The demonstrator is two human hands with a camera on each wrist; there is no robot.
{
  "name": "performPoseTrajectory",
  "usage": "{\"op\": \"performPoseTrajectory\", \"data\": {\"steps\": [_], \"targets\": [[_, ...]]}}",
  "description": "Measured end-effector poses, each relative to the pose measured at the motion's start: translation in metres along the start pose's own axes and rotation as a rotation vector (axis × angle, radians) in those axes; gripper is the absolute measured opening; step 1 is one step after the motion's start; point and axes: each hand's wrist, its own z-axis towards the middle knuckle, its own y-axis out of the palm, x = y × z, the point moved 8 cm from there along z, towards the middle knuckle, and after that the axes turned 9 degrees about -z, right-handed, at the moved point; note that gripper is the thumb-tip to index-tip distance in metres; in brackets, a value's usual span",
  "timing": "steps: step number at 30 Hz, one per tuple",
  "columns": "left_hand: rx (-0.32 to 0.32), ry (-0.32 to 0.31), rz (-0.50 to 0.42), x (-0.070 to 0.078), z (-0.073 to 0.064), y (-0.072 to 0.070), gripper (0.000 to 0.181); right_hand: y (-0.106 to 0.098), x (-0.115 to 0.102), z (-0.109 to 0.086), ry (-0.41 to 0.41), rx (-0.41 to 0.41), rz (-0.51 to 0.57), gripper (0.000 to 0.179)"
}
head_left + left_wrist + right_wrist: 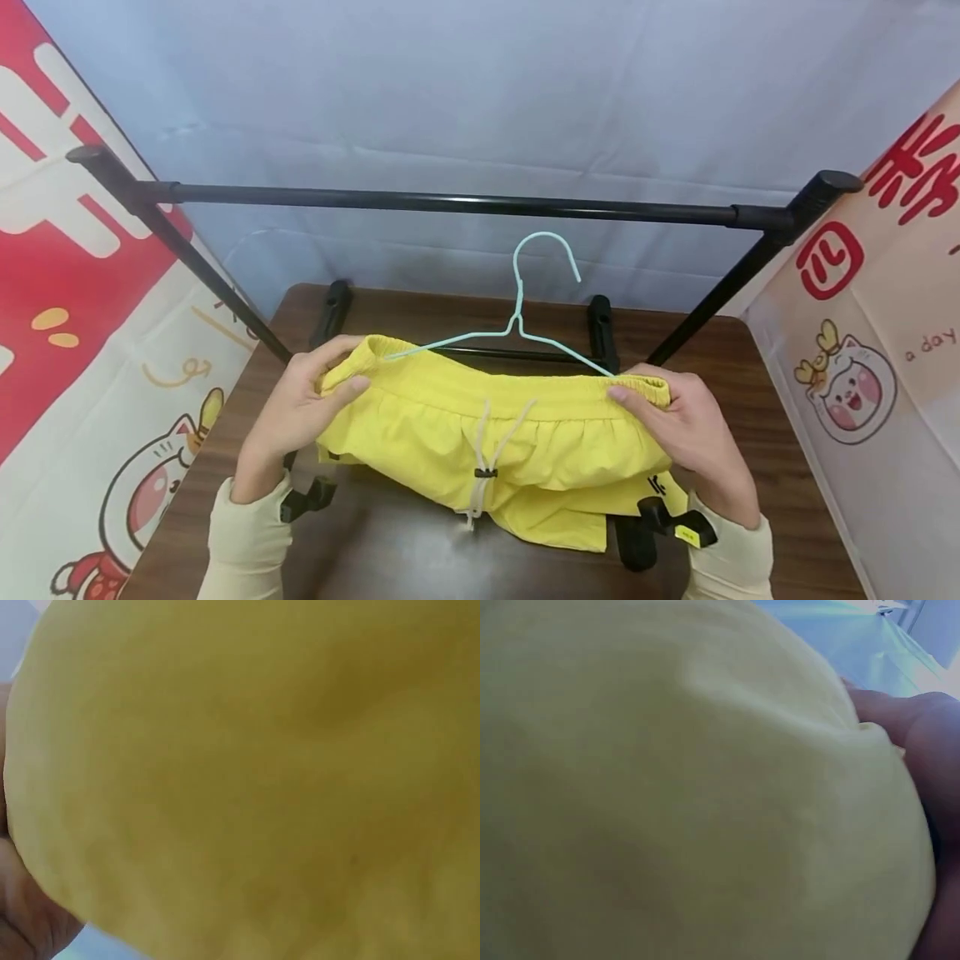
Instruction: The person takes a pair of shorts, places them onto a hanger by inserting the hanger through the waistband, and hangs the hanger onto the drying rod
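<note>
Yellow shorts (420, 425) with a gathered waistband and a pale drawstring (480, 450) hang in front of me in the head view. A mint-green hanger (517, 308) stands up out of the waist, its hook upward and its lower part hidden inside the cloth. My left hand (303, 400) grips the left end of the waistband, thumb on the front. At the other end, my right hand (690, 417) pinches the waistband with its thumb near the hanger's shoulder. Yellow cloth fills most of both wrist views, covering much of each hand.
A black rack bar (450, 202) crosses behind the hanger, carried by slanted side posts. Below lies a brown wooden table (360, 533) with the rack's black feet (602, 329) on it. A pale curtain (480, 100) and printed cloths (855, 367) surround it.
</note>
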Motion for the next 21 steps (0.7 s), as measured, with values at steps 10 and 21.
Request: {"op": "performPoseTrajectory", "data": {"steps": [10,21], "targets": [[0.372,0.277,-0.237,0.009,-0.011,-0.030,0.024,-0.016,-0.007,-0.014,-0.257,0.191,0.181,0.029],[0.194,0.129,0.187,0.005,-0.002,-0.005,0.026,-0.033,-0.001,-0.021,-0.223,0.293,0.127,0.028]]}}
